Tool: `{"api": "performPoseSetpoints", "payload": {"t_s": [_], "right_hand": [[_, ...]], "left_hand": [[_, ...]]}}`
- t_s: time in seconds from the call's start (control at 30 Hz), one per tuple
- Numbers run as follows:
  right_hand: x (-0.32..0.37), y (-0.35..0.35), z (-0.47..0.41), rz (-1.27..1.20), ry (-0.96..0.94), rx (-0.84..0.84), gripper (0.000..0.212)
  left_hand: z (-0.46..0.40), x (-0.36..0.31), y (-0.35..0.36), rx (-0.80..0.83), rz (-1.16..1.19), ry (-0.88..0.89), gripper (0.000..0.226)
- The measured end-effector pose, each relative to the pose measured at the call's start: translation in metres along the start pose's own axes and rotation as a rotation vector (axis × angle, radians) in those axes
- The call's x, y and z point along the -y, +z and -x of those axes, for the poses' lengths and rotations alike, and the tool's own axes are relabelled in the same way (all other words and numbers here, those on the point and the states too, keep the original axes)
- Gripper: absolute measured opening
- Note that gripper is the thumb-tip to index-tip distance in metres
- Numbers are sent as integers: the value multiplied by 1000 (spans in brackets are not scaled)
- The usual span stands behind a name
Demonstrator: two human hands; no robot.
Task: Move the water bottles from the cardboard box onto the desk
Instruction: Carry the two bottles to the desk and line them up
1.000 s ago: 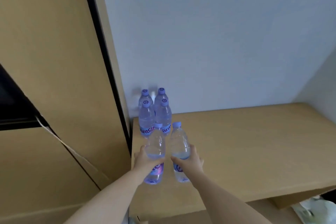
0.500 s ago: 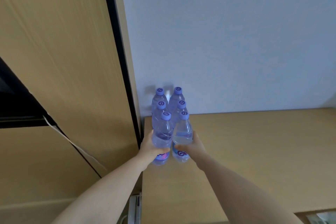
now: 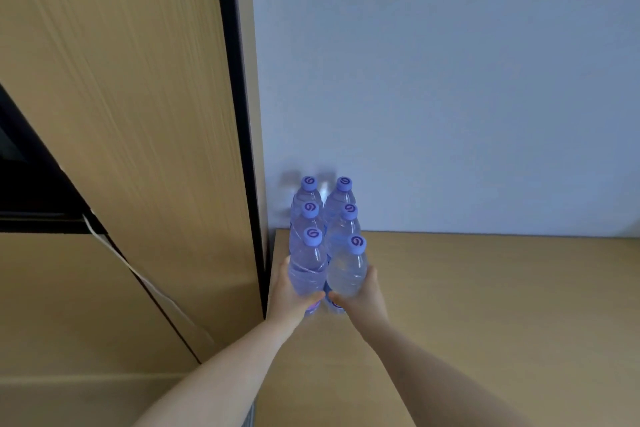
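left hand [image 3: 289,293] wraps one bottle [image 3: 308,269], right hand [image 3: 363,293] wraps another [image 3: 347,270], low centre of frame, prob. to set them upright on desk [image 3: 485,288] against four bottles [image 3: 327,208] behind, keeping tidy rows by wall.

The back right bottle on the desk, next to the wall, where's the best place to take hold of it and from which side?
Probably by the neck just under the cap of the back right bottle, coming from above. It stands upright in a tight two-by-three cluster: bottles block its left and front and the wall is close behind. The open right side would also allow a body grip.
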State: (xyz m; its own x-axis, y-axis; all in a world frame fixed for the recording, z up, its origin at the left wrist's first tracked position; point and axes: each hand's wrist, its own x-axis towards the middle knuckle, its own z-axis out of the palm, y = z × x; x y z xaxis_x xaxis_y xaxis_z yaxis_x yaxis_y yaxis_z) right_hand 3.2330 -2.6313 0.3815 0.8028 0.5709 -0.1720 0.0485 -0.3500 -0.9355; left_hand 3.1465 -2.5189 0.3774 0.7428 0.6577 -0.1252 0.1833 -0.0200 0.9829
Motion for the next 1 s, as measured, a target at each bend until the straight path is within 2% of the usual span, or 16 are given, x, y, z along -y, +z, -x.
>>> {"api": "performPoseSetpoints", "payload": {"t_s": [0.17,0.27,0.5,0.63,0.8,1.0], "right_hand": [[-4,5,-9,-4,36,-65,31],[-8,5,-13,11,50,-38,32],[-17,3,-14,104,101,-27,58],[-16,-5,-10,104,146,-50,57],[-18,-3,-9,92,134,-74,56],[-22,-12,-8,132,80,8,62]], "left_hand": [[-8,-1,-16,122,-91,39,49],[-8,0,-19,159,-91,20,51],[-5,2,-10,64,-146,4,37],[-3,4,0,-5,-159,16,28],[-5,12,5,-52,-148,-29,49],[-8,16,-11,84,-230,-3,66]]}}
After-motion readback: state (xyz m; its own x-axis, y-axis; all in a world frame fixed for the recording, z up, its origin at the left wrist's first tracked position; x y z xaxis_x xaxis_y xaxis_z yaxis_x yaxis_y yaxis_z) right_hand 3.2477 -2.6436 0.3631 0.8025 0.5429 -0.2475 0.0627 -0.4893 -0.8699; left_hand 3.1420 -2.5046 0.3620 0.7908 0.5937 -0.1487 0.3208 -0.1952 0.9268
